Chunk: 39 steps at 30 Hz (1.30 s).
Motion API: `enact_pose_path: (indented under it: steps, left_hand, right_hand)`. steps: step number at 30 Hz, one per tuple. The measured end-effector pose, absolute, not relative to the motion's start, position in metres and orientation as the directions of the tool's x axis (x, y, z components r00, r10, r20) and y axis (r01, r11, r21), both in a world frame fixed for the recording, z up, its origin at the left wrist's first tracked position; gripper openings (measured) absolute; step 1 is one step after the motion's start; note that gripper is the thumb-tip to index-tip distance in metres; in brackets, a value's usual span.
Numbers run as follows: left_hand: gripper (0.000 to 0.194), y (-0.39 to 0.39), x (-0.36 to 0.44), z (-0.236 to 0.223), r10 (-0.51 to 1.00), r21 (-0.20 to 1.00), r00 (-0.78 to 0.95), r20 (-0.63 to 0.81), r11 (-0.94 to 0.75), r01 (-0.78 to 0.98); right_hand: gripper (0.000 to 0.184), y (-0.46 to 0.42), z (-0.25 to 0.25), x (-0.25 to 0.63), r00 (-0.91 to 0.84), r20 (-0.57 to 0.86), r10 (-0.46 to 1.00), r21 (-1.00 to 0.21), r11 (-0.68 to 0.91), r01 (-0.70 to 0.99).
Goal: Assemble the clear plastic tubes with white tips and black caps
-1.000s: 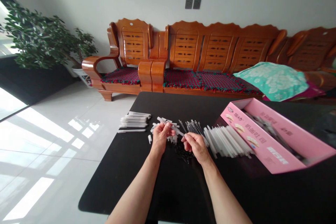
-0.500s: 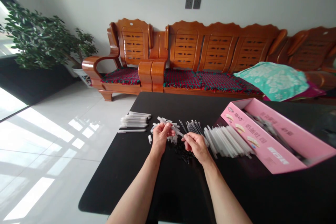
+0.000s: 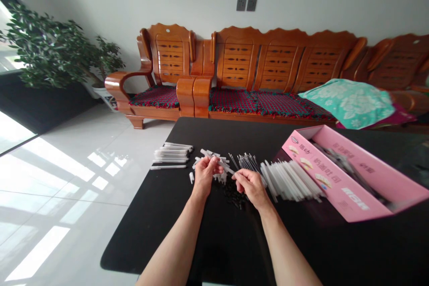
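Observation:
A translucent white pen slants between my two hands. My left hand is closed around its upper left part, thumb on top. The fingers of my right hand pinch its lower right end, so the tip there is hidden. Behind and beside my left hand lie loose white pen caps, partly covered by it. Small black plugs are scattered just below the pen. Thin pen refills lie past my right hand, and a row of frosted pen barrels is to its right.
Capped pens are stacked at the black table's left edge. On the right a pink open box holds more items I cannot make out. A wooden sofa stands behind the table, with a potted plant at the left.

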<state>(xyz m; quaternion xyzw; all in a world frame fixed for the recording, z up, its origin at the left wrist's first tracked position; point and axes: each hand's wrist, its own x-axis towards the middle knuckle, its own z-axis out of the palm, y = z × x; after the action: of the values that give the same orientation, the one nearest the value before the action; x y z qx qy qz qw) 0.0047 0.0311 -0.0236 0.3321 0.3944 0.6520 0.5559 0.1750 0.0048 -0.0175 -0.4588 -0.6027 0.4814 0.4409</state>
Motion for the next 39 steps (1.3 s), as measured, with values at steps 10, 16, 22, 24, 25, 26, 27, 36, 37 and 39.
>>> enact_pose_path:
  steps: [10,16,22,24,25,26,27,36,37,39]
  left_hand:
    - [0.04,0.0321,0.0044,-0.0248,0.986,0.883,-0.165,-0.001,-0.077,-0.464]
    - [0.04,0.0327,0.0045,-0.0261,0.985,0.879,-0.171,0.001,-0.082,-0.47]
    - [0.04,0.0327,0.0043,-0.0262,0.986,0.878,-0.164,-0.005,-0.074,-0.473]
    - [0.04,0.033,0.0042,-0.0262,0.986,0.877,-0.166,-0.003,-0.078,-0.474]
    - [0.04,0.0331,0.0042,-0.0262,0.986,0.877,-0.168,-0.003,-0.079,-0.474]
    - [0.04,0.0333,0.0041,-0.0261,0.985,0.877,-0.17,-0.004,-0.078,-0.475]
    - [0.04,0.0334,0.0041,-0.026,0.986,0.877,-0.168,-0.005,-0.076,-0.474]
    - [0.039,0.033,0.0041,-0.0263,0.986,0.877,-0.167,-0.007,-0.074,-0.475]
    - [0.04,0.0329,0.0042,-0.026,0.986,0.876,-0.169,-0.009,-0.073,-0.476]
    - [0.041,0.0324,0.0042,-0.0252,0.986,0.878,-0.167,-0.017,-0.065,-0.475]
  right_hand:
    - [0.036,0.0051,-0.0167,0.1749,-0.186,0.094,0.978,-0.981,0.122,0.148]
    - [0.031,0.0065,-0.0194,0.1752,-0.148,0.044,0.988,-0.992,0.061,0.108]
    - [0.031,0.0073,-0.0208,0.1748,-0.164,0.08,0.983,-0.989,0.099,0.109]
    - [0.029,0.0073,-0.0211,0.1748,-0.143,0.04,0.989,-0.994,0.054,0.095]
    - [0.03,0.0072,-0.0209,0.1747,-0.14,0.03,0.99,-0.994,0.044,0.095]
    - [0.031,0.007,-0.0207,0.1747,-0.145,0.032,0.989,-0.994,0.047,0.101]
    - [0.033,0.0069,-0.0204,0.1746,-0.157,0.045,0.987,-0.992,0.063,0.111]
    - [0.033,0.0067,-0.0178,0.1741,-0.165,0.043,0.985,-0.993,0.06,0.103]
    - [0.035,0.0065,-0.0172,0.174,-0.176,0.051,0.983,-0.99,0.072,0.118]
    - [0.037,0.0062,-0.0164,0.1741,-0.193,0.068,0.979,-0.984,0.098,0.148]
